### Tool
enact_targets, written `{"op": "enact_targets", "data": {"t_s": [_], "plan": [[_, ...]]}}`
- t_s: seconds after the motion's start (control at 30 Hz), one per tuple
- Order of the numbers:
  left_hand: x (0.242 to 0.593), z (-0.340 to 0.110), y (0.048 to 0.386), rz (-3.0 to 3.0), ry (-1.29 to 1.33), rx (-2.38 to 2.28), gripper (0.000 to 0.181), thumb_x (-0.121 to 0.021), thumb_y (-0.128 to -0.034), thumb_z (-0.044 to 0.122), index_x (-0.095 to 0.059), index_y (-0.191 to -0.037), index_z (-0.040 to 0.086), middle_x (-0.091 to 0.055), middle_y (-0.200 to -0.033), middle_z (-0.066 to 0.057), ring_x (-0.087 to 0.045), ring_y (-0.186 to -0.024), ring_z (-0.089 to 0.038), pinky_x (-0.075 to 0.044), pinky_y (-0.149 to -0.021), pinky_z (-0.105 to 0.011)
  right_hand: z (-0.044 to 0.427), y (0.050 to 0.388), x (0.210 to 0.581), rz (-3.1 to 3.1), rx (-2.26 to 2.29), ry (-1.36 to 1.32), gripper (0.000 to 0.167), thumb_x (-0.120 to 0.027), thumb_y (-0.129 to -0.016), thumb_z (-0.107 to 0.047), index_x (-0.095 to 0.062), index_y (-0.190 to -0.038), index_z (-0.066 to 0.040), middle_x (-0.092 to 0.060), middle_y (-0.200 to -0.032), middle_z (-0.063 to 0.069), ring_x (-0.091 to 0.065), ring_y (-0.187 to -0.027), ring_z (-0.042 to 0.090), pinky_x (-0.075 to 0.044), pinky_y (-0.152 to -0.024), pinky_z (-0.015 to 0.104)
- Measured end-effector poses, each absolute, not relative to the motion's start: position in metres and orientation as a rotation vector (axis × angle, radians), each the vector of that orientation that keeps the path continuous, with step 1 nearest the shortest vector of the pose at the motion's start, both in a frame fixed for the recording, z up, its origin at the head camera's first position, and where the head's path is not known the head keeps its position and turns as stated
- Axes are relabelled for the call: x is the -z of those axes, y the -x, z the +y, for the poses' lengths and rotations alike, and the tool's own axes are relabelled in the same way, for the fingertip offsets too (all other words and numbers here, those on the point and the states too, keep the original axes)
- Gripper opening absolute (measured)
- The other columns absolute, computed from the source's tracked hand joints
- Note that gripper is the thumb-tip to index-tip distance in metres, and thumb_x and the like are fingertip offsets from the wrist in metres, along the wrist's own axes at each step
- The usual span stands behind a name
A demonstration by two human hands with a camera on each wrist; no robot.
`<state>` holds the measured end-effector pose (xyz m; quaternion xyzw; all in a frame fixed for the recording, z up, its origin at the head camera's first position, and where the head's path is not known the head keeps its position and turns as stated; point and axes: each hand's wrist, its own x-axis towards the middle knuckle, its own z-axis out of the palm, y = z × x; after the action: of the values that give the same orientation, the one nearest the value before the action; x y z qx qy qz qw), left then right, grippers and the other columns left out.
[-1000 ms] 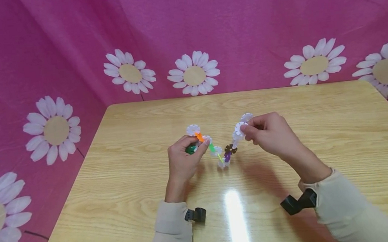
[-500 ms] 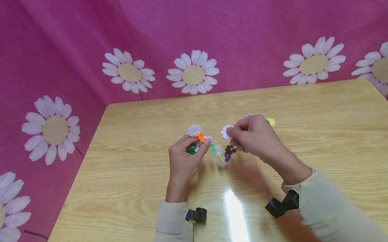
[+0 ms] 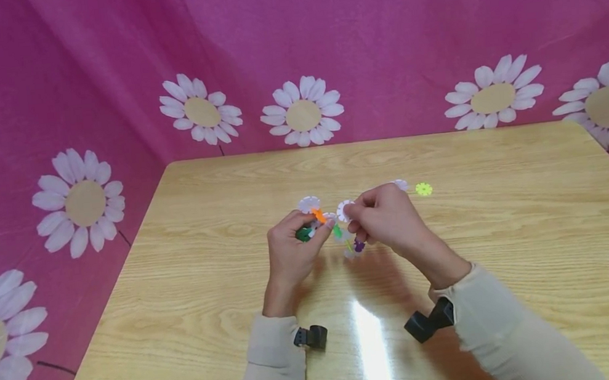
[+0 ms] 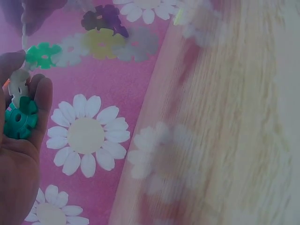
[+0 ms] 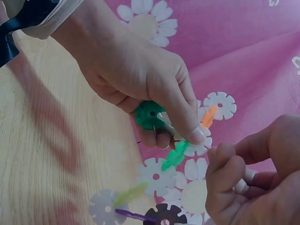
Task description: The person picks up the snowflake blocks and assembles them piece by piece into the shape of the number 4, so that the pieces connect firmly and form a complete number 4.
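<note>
My left hand point(image 3: 295, 247) pinches a chain of slotted plastic snowflake discs between thumb and fingers. Near its grip are a dark green disc point(image 5: 149, 115), an orange disc point(image 3: 318, 215) and a white end disc point(image 3: 309, 204). The chain dips through a light green disc point(image 5: 175, 155), white discs, a yellow disc point(image 4: 104, 43), a purple disc point(image 3: 358, 245) and a dark brown disc point(image 5: 165, 215). Close by on the right, my right hand point(image 3: 391, 218) pinches a white disc point(image 3: 343, 211) by its edge, beside the left fingertips. Whether the two discs touch there I cannot tell.
A yellow-green disc point(image 3: 424, 189) shows beyond my right hand, apparently on the wooden table point(image 3: 180, 277). Another white disc point(image 3: 400, 185) is partly hidden behind that hand. A pink flowered cloth point(image 3: 377, 34) stands around the table's back and sides.
My right hand has moved left with the white disc, up to the left hand. This uncovers the yellow-green disc and covers the brown one in the head view. The left hand barely moved.
</note>
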<state>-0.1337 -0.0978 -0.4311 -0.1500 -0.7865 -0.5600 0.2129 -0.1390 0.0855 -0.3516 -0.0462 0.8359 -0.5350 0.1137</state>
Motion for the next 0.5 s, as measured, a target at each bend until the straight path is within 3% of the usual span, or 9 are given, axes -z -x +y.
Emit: {"op": "enact_targets", "data": {"t_s": [0.37, 0.5], "plan": [[0.4313, -0.0961, 0.1341, -2.169, 0.472, 1.567, 0.014, -0.080, -0.0871, 0.012, -0.077, -0.094, 0.000, -0.068, -0.087, -0.004, -0.060, -0.075, -0.034, -0.050, -0.066, -0.025, 0.0809, 0.1393, 0.3528, 2.444, 1.552, 0.091, 0.030, -0.060, -0.099, -0.019, -0.070, -0.084, 0.004, -0.067, -0.076, 0.017, -0.063, -0.059, 0.021, -0.058, -0.062, 0.039], [0.4318, -0.0963, 0.1346, -2.155, 0.493, 1.569, 0.013, -0.081, -0.0861, 0.011, -0.076, -0.091, -0.001, -0.067, -0.085, -0.005, -0.059, -0.072, -0.034, -0.048, -0.064, -0.024, 0.0796, 0.1398, 0.3526, 2.454, 1.542, 0.100, 0.030, -0.058, -0.099, -0.018, -0.071, -0.083, 0.004, -0.068, -0.076, 0.018, -0.062, -0.058, 0.020, -0.057, -0.059, 0.036]]}}
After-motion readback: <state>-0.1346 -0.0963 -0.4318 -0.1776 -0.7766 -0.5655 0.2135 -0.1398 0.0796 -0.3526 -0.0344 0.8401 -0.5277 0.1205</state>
